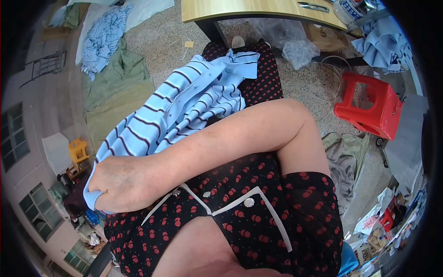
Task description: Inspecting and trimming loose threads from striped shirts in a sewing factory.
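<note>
My right arm reaches across my body from the right, bent at the elbow. At the far left my right hand (122,182) is closed, with the fabric of a light blue shirt with dark and white stripes (143,129) bunched in it. From that fist the shirt runs diagonally up over my lap, with its buttoned front strip showing and its far end on my dark, red-dotted trousers (265,85). My forearm covers the lower part of the cloth. My left hand is out of sight.
Ahead stands a wooden-topped table (258,8) with thread snips (314,7) and a white tub (348,10) on it. A red plastic stool (369,106) lies on its side to the right. Clear plastic bags (300,51) lie beneath the table; green cloth (117,74) covers floor at left.
</note>
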`<state>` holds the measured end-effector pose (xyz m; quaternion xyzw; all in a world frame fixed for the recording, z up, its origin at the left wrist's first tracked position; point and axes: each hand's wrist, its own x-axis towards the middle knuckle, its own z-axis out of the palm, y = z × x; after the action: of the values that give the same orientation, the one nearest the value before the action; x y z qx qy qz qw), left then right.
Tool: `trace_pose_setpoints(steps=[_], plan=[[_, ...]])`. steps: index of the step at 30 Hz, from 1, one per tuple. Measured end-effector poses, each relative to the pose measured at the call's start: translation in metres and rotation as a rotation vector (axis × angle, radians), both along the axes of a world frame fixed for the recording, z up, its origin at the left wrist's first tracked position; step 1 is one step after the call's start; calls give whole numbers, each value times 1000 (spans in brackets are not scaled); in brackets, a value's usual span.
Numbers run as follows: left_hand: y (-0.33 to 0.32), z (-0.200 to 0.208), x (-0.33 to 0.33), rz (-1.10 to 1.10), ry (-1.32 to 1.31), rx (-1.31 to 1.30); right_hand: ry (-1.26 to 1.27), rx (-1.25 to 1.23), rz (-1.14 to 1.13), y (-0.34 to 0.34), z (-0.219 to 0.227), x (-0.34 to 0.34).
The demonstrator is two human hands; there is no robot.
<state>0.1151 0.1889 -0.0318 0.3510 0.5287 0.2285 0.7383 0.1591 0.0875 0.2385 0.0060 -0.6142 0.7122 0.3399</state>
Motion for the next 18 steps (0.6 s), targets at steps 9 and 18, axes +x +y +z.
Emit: trace_pose_setpoints(steps=[9, 18], plan=[[-8, -4, 18, -365, 854, 637, -65, 1, 216, -2, -13, -7], [-7, -46, 39, -717, 904, 1110, -102, -32, 203, 8, -24, -13]])
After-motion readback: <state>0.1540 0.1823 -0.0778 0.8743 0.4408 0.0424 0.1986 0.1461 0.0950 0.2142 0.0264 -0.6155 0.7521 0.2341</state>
